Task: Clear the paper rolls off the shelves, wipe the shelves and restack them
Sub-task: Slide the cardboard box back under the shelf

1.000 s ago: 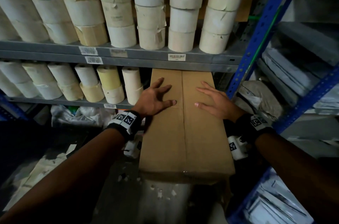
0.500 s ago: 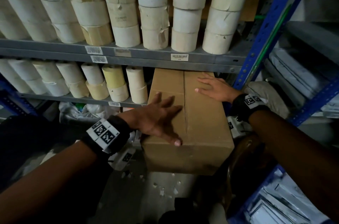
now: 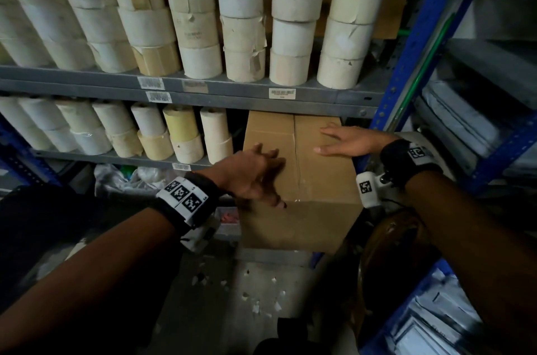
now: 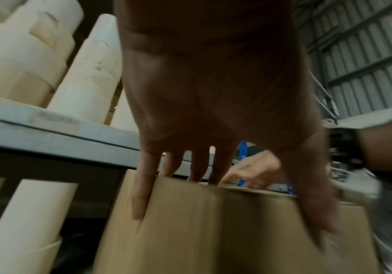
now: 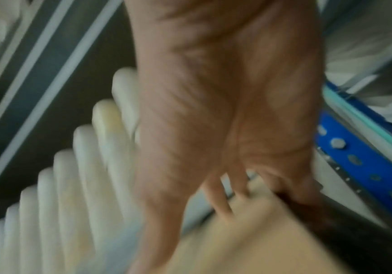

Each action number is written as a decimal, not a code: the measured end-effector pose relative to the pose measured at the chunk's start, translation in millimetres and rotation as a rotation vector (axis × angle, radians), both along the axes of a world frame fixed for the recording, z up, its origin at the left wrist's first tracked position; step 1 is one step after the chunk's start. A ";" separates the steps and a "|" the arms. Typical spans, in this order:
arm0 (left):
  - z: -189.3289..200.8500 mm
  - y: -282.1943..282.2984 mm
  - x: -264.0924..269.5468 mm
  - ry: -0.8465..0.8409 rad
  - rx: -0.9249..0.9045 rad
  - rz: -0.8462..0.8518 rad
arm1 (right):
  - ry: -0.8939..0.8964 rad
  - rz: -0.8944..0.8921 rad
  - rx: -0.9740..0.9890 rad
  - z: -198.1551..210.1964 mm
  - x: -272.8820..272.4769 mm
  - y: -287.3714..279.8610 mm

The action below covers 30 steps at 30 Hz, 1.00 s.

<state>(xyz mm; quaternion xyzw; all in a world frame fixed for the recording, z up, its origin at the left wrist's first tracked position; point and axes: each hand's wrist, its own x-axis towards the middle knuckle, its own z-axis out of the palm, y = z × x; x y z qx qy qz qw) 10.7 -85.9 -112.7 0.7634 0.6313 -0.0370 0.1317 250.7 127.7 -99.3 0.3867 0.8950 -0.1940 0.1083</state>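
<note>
Both hands are lying spread on the box (image 3: 305, 177), gripping nothing: the left hand (image 3: 251, 177) is resting flat over the near left part of the lid with its fingers splayed and a fingertip hanging over the front edge, while the right hand (image 3: 345, 142) is pressing straight fingers on the far right part, near the blue upright (image 3: 412, 43). Box is sitting half in the lower shelf (image 3: 122, 159) bay, its front jutting out over the floor, beside the lower rolls (image 3: 186, 133); more rolls (image 3: 200, 35) are standing in stacks on the upper shelf (image 3: 232, 87). Judging by this, the step is sliding the box in its bay, though which way is not showing. Doing it well is meaning keeping both palms flat and pushing evenly, so the box is travelling straight and not twisting into the upright or nudging the nearest roll. Watching the lid seam is wise, since pressing down there may be caving the flaps in. Right wrist view is too blurred for finer detail
</note>
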 end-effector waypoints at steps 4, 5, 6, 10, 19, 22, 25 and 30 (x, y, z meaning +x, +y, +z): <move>0.2 34.0 -8.0 -0.063 0.152 0.087 | 0.105 -0.054 -0.176 5.3 25.3 -12.8; -0.9 42.7 -10.2 -0.081 0.198 0.118 | 0.127 -0.061 -0.141 -0.2 28.2 -12.7; -4.1 50.2 -12.2 -0.105 0.262 0.141 | 0.162 -0.065 -0.076 -7.9 29.7 -11.5; -39.5 65.8 -15.5 -0.321 0.553 0.253 | 0.528 -0.234 0.161 -43.2 26.2 -9.3; -136.7 50.8 -24.4 -0.772 0.621 0.631 | 0.719 -0.506 0.193 -122.8 15.0 -16.6; -128.9 72.3 -33.3 -0.693 0.602 0.671 | 0.695 -0.508 0.214 -128.3 -0.4 -0.6; -126.5 102.3 -50.0 -0.504 0.532 0.734 | 0.639 -0.534 0.165 -142.7 -17.4 27.8; -161.4 123.0 -71.9 -0.357 0.370 0.747 | 0.485 -0.516 0.094 -178.2 -27.7 50.2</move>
